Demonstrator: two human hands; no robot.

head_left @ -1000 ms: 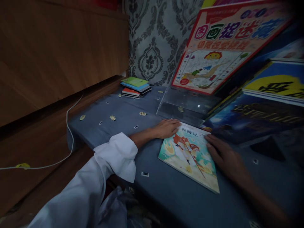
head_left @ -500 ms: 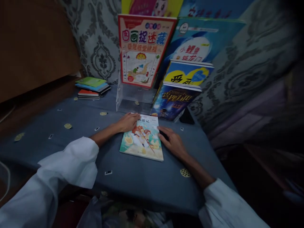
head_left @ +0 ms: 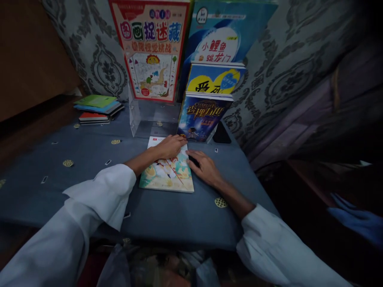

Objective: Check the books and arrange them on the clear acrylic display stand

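Observation:
A thin children's book (head_left: 167, 179) with a pale green and yellow illustrated cover lies flat on the cloth-covered table in front of me. My left hand (head_left: 172, 146) rests across its upper part, fingers stretched toward the top right corner, covering most of the title. At the right edge of the book is my right hand (head_left: 205, 165), its fingertips touching the edge and its thumb apart from the fingers. Just behind the book stands a clear plastic rack (head_left: 143, 117). It holds a red-bordered picture book (head_left: 152, 52) and, on the right, a dark blue book (head_left: 203, 115).
Behind the dark blue book stand a blue and yellow book (head_left: 215, 77) and a larger teal book (head_left: 227, 28). A small stack of books (head_left: 97, 107) lies at the back left. Right of the rack is a black flat object (head_left: 222, 133). Patterned wallpaper (head_left: 107, 67) rises behind.
My left hand has slid from the book's upper left edge across the cover to its upper right. My right hand stays at the right edge. The view has turned slightly right.

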